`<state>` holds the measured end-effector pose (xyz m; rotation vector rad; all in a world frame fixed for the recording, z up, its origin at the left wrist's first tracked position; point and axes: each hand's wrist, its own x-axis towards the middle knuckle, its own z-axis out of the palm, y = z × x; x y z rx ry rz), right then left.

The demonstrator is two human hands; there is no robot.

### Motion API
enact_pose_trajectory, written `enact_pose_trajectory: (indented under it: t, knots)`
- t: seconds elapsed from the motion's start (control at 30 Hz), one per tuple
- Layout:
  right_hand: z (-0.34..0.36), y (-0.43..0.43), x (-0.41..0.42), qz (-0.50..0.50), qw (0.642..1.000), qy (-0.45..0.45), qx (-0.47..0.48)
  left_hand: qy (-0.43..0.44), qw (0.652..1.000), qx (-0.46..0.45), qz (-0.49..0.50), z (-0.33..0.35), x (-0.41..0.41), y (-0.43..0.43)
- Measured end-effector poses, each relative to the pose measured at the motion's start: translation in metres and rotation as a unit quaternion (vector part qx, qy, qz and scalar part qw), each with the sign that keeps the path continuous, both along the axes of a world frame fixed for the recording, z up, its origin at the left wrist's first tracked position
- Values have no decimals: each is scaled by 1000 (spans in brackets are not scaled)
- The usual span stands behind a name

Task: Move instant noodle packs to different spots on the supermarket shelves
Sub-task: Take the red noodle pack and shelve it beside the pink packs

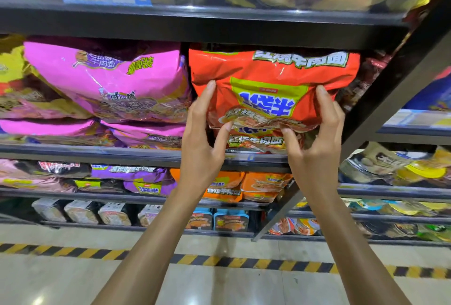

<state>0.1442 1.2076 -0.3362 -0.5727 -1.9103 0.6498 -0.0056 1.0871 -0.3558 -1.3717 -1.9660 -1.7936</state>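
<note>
The red instant noodle multipack [273, 85] sits on the middle shelf [136, 155], atop another red pack [256, 141], beside pink multipacks [109, 77]. Both hands pinch its lower corners: left hand [202, 141], right hand [314, 138].

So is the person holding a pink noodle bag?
No, both the left hand and the right hand grip the red noodle pack; the pink packs sit untouched beside it.

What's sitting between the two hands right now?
In the head view, the red noodle pack spans the gap between the left hand and right hand, both gripping its lower edge.
</note>
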Motion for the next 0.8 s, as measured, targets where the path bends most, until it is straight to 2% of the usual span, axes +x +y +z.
enact_pose_trajectory:
  t: [0.47,0.8]
  knots:
    - [-9,-8,11,-21,999,-14,41,26,999,-37,2,-2,8,-23]
    - [1,2,-1,-16,999,39,2,-17,1000,16,-6,10,14,-6]
